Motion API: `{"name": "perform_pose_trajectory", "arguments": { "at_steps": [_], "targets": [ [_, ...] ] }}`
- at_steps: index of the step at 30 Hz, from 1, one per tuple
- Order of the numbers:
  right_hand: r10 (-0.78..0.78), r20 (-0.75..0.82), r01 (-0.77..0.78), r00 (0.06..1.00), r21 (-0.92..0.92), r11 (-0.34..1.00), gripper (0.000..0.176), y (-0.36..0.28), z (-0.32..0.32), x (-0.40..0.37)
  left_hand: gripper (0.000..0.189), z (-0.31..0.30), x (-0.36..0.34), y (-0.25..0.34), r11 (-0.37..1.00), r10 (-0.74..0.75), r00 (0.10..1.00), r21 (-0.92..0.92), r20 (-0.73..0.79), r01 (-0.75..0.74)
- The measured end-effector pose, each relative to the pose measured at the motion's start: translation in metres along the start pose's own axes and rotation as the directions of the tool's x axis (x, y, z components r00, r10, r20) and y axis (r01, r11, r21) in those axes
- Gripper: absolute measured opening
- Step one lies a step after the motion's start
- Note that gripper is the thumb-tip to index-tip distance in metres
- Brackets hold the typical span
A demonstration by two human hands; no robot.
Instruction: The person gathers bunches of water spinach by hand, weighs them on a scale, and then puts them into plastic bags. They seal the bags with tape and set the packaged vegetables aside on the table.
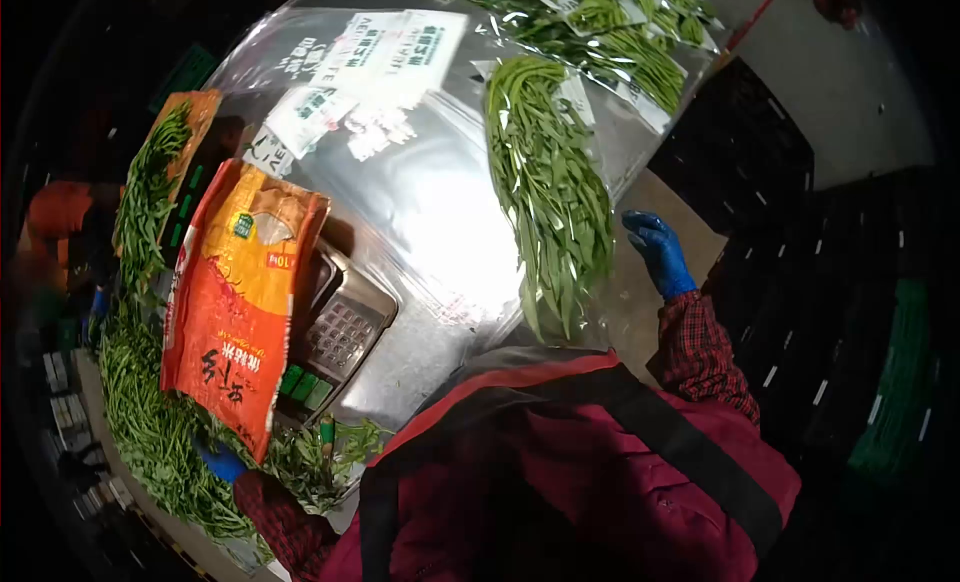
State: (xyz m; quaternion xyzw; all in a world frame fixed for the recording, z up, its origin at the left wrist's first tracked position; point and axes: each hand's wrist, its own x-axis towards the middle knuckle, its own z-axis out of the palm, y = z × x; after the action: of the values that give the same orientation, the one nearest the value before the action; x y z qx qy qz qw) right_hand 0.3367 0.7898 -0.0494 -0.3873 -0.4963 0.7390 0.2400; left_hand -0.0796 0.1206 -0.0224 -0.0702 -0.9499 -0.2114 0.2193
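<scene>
My left hand (222, 463), in a blue glove, reaches into a large heap of leafy green stems (140, 412) beside the lower end of an orange rice sack (235, 302). Its fingertips are lost among the leaves, so its grip cannot be made out. Off the right edge of the metal table, my right hand (662, 257), also gloved in blue, hangs with thumb and fingers apart and nothing in it. Nearest to that hand lies a bundle of long leafy greens in a clear bag (555, 192).
A keypad scale (345, 332) stands beside the sack. Printed plastic bags (400, 52) and small white labels (380, 130) lie on the table. More bagged greens (630, 57) are at the far right. Black crates (745, 147) stand right; another person (62, 212) is at left.
</scene>
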Motion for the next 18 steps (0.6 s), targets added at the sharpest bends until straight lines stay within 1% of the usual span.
{"name": "perform_pose_trajectory", "arguments": {
  "at_steps": [1, 2, 3, 4, 5, 7, 8, 9, 10, 11, 12, 13, 14, 15, 16, 17, 18],
  "targets": [
    [0.038, -0.069, -0.044, 0.997, -0.093, 0.995, 0.04, 0.009, -0.005, -0.013, 0.031, -0.014, 0.014, -0.007, 0.994, -0.037, 0.981, -0.106, -0.19, 0.017],
    [0.047, -0.102, -0.055, 0.994, -0.079, 0.995, 0.04, 0.016, -0.004, -0.025, 0.03, -0.024, 0.031, -0.011, 0.976, -0.096, 0.925, -0.217, -0.367, 0.015],
    [0.034, -0.178, -0.076, 0.983, -0.233, 0.97, 0.043, 0.021, 0.001, -0.035, 0.029, -0.041, 0.042, 0.018, 0.983, -0.038, 0.923, -0.178, -0.383, -0.034],
    [0.016, -0.245, -0.111, 0.969, -0.38, 0.918, 0.046, 0.025, 0.005, -0.043, 0.028, -0.058, 0.047, 0.06, 0.988, 0.019, 0.916, -0.136, -0.4, -0.08],
    [0.025, -0.266, -0.126, 0.964, -0.372, 0.919, 0.046, 0.03, 0.007, -0.048, 0.026, -0.063, 0.046, 0.107, 0.949, -0.008, 0.933, -0.295, -0.361, -0.106],
    [0.178, -0.3, -0.261, 0.937, -0.264, 0.929, 0.051, 0.038, 0.008, -0.056, 0.023, -0.043, 0.016, 0.209, 0.79, 0.159, 0.967, -0.562, -0.197, -0.245],
    [0.184, -0.318, -0.27, 0.93, -0.254, 0.929, 0.051, 0.043, 0.007, -0.061, 0.024, -0.028, 0.0, 0.245, 0.767, 0.26, 0.964, -0.618, 0.056, -0.171],
    [0.21, -0.324, -0.303, 0.922, -0.271, 0.913, 0.05, 0.049, 0.007, -0.064, 0.024, -0.008, -0.016, 0.276, 0.753, 0.359, 0.884, -0.652, 0.298, -0.087],
    [0.235, -0.33, -0.334, 0.914, -0.287, 0.898, 0.049, 0.055, 0.006, -0.069, 0.026, 0.019, -0.039, 0.306, 0.561, 0.28, 0.702, -0.705, 0.655, 0.435],
    [0.24, -0.344, -0.341, 0.908, -0.273, 0.899, 0.049, 0.062, 0.004, -0.075, 0.033, 0.05, -0.06, 0.325, 0.571, 0.487, 0.57, -0.735, 0.662, 0.366],
    [0.218, -0.338, -0.326, 0.915, -0.304, 0.895, 0.047, 0.069, 0.003, -0.081, 0.037, 0.085, -0.083, 0.336, 0.464, 0.564, 0.366, -0.651, 0.74, 0.6],
    [0.198, -0.332, -0.312, 0.922, -0.335, 0.889, 0.046, 0.076, 0.003, -0.088, 0.04, 0.107, -0.107, 0.352, 0.544, 0.547, 0.261, -0.574, 0.796, 0.612],
    [0.206, -0.348, -0.324, 0.914, -0.325, 0.889, 0.046, 0.079, 0.005, -0.095, 0.04, 0.114, -0.13, 0.377, 0.547, 0.532, 0.164, -0.485, 0.831, 0.682],
    [0.21, -0.333, -0.314, 0.919, -0.297, 0.902, 0.039, 0.078, 0.007, -0.102, 0.043, 0.123, -0.155, 0.392, 0.531, 0.53, 0.056, -0.383, 0.846, 0.756],
    [0.214, -0.312, -0.303, 0.926, -0.271, 0.914, 0.033, 0.079, 0.008, -0.108, 0.042, 0.141, -0.18, 0.395, 0.562, 0.531, -0.044, -0.313, 0.846, 0.766],
    [0.223, -0.314, -0.311, 0.923, -0.266, 0.913, 0.033, 0.081, 0.008, -0.114, 0.031, 0.14, -0.197, 0.406, 0.688, 0.454, -0.076, -0.295, 0.888, 0.663],
    [0.205, -0.306, -0.295, 0.93, -0.284, 0.912, 0.027, 0.083, 0.007, -0.119, 0.025, 0.146, -0.211, 0.406, 0.731, 0.472, -0.108, -0.32, 0.875, 0.602]
  ]
}}
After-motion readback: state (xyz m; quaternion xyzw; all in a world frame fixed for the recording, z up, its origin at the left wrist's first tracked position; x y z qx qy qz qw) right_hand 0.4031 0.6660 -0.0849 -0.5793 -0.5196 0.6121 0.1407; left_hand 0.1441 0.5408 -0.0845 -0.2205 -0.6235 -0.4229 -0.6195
